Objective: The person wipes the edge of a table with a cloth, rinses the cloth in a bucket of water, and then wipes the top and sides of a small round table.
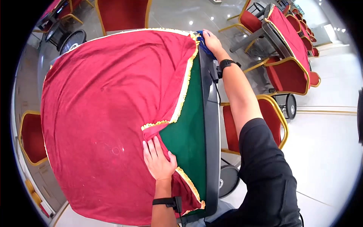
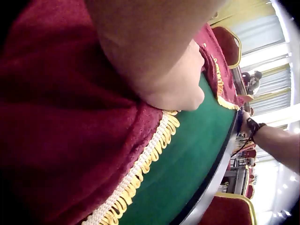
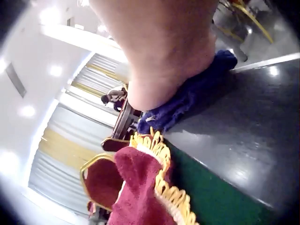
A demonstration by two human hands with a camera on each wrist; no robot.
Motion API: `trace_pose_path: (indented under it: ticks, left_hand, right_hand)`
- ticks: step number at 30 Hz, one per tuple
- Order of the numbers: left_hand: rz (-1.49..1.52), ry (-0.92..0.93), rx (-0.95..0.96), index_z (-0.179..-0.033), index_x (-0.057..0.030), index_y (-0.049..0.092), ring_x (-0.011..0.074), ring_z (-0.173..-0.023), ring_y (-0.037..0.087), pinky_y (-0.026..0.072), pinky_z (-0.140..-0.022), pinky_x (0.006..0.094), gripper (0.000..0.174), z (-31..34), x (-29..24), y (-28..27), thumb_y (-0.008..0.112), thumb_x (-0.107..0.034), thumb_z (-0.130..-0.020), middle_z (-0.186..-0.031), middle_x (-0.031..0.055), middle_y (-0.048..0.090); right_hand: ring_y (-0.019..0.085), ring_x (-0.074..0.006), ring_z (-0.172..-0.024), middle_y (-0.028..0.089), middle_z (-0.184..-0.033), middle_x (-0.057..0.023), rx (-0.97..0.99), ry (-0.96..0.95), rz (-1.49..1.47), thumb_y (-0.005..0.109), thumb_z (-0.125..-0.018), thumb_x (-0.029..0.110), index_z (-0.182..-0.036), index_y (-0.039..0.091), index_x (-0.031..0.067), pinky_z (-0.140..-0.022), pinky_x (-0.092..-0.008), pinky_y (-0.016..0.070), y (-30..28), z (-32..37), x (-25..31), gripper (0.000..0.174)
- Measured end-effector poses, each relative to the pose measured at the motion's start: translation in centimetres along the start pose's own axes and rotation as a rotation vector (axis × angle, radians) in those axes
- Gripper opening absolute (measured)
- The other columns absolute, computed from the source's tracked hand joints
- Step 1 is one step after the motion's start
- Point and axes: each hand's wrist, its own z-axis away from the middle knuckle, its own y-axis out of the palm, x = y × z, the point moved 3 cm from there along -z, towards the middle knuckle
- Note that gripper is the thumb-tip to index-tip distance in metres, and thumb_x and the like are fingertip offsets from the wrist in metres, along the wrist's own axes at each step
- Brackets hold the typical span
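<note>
A red tablecloth (image 1: 109, 94) with a yellow looped fringe covers most of a table and is folded back along the right side, baring green felt (image 1: 185, 125). My left hand (image 1: 160, 160) rests on the folded-back part, fingers straight and pointing away from me, thumb out to the side. At the far right corner my right hand (image 1: 213, 42) holds a blue cloth (image 1: 204, 43) against the dark table rim (image 1: 212, 140). The blue cloth bunches under that palm in the right wrist view, beside the fringe (image 3: 173, 197); the fingertips are hidden there.
Red chairs with gold frames stand around the table, one (image 1: 274, 121) close by my right arm. A black wheel (image 1: 228, 181) sits below the near right edge. Another cloth-covered table (image 1: 287, 30) is at the back right. A person (image 3: 115, 97) appears far off.
</note>
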Motion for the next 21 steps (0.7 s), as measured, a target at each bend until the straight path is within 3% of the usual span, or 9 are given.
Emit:
trace_pose_path:
  ticks: [2,3,6,8,11,13,16,19,21]
  left_hand:
    - [-0.025,-0.006,0.029,-0.152,-0.0043,0.039,0.0401,-0.147,0.031,0.0321,-0.115,0.0526,0.079,0.2,0.2,-0.3,0.061,-0.026,-0.079,-0.153,0.0186,0.041]
    - [-0.024,0.009,0.015,-0.152,-0.0045,0.039,0.0401,-0.148,0.031,0.0320,-0.115,0.0526,0.079,0.2,0.2,-0.3,0.061,-0.026,-0.079,-0.153,0.0185,0.041]
    - [-0.013,0.012,0.015,-0.153,-0.0052,0.038,0.0399,-0.148,0.030,0.0310,-0.116,0.0528,0.079,0.2,-0.3,-0.5,0.060,-0.024,-0.080,-0.155,0.0178,0.039]
    - [-0.023,0.013,0.011,-0.153,-0.0055,0.038,0.0399,-0.148,0.030,0.0306,-0.116,0.0526,0.078,0.3,-0.4,-0.5,0.060,-0.024,-0.080,-0.156,0.0177,0.039]
    - [-0.036,0.046,-0.024,-0.152,-0.0056,0.039,0.0395,-0.148,0.030,0.0306,-0.116,0.0524,0.076,0.6,-0.5,-0.5,0.059,-0.024,-0.082,-0.155,0.0173,0.040]
    - [-0.045,0.054,-0.036,-0.151,-0.0055,0.041,0.0393,-0.147,0.032,0.0320,-0.116,0.0516,0.073,0.0,-1.0,-0.6,0.059,-0.025,-0.083,-0.153,0.0169,0.042]
    - [-0.073,0.063,-0.049,-0.150,-0.0061,0.043,0.0389,-0.146,0.034,0.0332,-0.116,0.0513,0.072,0.4,-0.7,-0.4,0.060,-0.027,-0.083,-0.151,0.0161,0.045]
    - [-0.079,0.061,-0.041,-0.152,-0.0082,0.041,0.0381,-0.146,0.033,0.0334,-0.114,0.0521,0.071,0.7,-0.7,0.0,0.058,-0.026,-0.085,-0.153,0.0153,0.043]
    - [-0.085,0.048,-0.043,-0.152,-0.0091,0.041,0.0377,-0.146,0.033,0.0334,-0.113,0.0529,0.071,0.6,-0.6,0.2,0.058,-0.026,-0.085,-0.153,0.0145,0.042]
  right_hand:
    - [0.053,-0.0341,-0.133,0.058,-0.140,-0.0213,0.005,-0.240,-0.133,0.042,-0.106,0.039,-0.141,0.054,0.0012,-0.112,-0.0390,0.0398,-0.6,2.6,-1.2,0.053]
    - [0.042,-0.0366,-0.141,0.046,-0.152,-0.0215,0.025,-0.350,0.159,0.039,-0.107,0.033,-0.149,0.044,0.0001,-0.119,-0.0425,0.0308,-1.2,5.4,-1.5,0.053]
    - [0.026,-0.0228,-0.151,0.030,-0.164,-0.0124,0.122,-0.123,-0.414,0.038,-0.109,0.039,-0.157,0.031,0.0051,-0.123,-0.0356,0.0183,-2.7,18.4,-2.5,0.059]
    - [0.035,-0.0198,-0.146,0.038,-0.159,-0.0099,0.055,0.181,-0.814,0.041,-0.107,0.049,-0.156,0.035,0.0050,-0.120,-0.0338,0.0264,-3.1,30.3,-2.1,0.066]
    - [0.064,-0.0233,-0.107,0.070,-0.120,-0.0061,0.222,1.144,-0.899,0.034,-0.102,0.068,-0.145,0.053,0.0138,-0.097,-0.0401,0.0493,-2.6,55.0,-5.3,0.072]
    - [0.067,-0.0190,-0.093,0.071,-0.107,-0.0041,0.380,1.390,-0.861,0.039,-0.102,0.064,-0.138,0.056,0.0161,-0.083,-0.0353,0.0549,-4.8,66.6,-4.8,0.062]
    - [0.066,-0.0134,-0.093,0.067,-0.111,-0.0011,0.503,1.418,-1.001,0.044,-0.104,0.056,-0.137,0.054,0.0169,-0.079,-0.0311,0.0555,-6.9,70.2,-1.6,0.052]
    - [0.060,-0.0138,-0.109,0.062,-0.125,-0.0045,0.435,1.043,-1.170,0.052,-0.105,0.043,-0.154,0.038,0.0175,-0.091,-0.0333,0.0518,-6.1,61.4,-1.0,0.057]
    - [0.058,-0.0147,-0.113,0.060,-0.130,-0.0059,0.426,1.060,-1.055,0.051,-0.107,0.032,-0.157,0.032,0.0142,-0.097,-0.0328,0.0493,-4.5,55.7,-2.6,0.056]
